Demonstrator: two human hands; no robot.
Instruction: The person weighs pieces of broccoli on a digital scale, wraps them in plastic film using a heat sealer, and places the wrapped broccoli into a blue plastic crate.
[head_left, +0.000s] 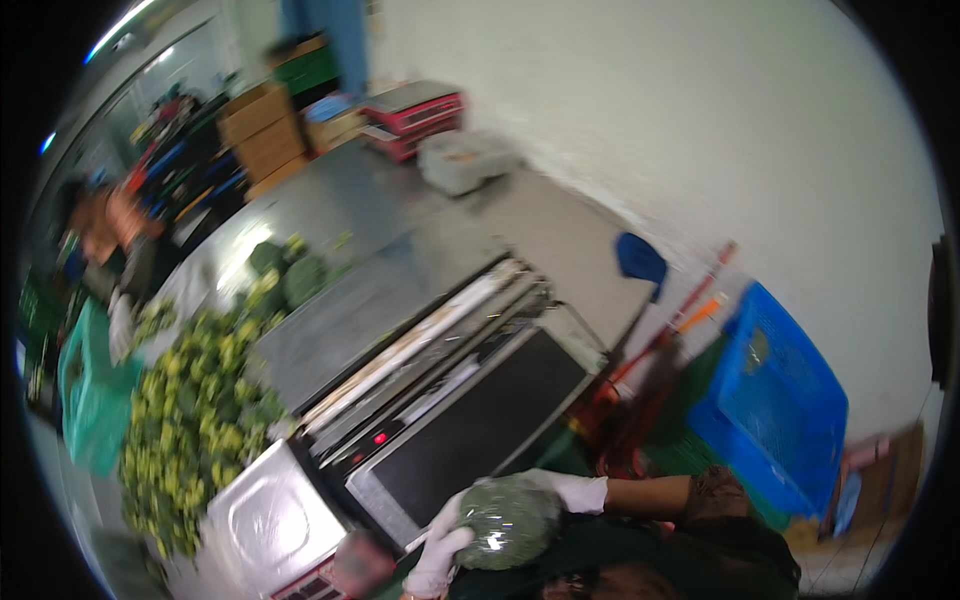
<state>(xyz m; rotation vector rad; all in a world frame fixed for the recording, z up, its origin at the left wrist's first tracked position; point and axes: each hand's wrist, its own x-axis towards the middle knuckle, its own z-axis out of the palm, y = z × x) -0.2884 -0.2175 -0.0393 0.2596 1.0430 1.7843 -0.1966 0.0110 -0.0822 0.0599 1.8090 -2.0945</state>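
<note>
A round broccoli head (508, 529) in shiny clear film is held close to my body, at the bottom of the view. My left hand (444, 544), in a white glove, grips its left side with the thumb across the front. On its far right side rests my gloved right hand (568, 489), its fingers partly hidden behind the broccoli. Just beyond both hands lies the dark plate (484, 431) of a film-wrapping machine, with a red light lit on its panel. A film roll (420, 341) spans the machine behind that plate.
Left of the machine stands a weighing scale (274, 521) beside a heap of broccoli (199, 412). A blue plastic crate (784, 405) with a wrapped item inside is at right. A co-worker (124, 232) bends near a green bag (94, 390). Red scales (416, 112) stand farther back.
</note>
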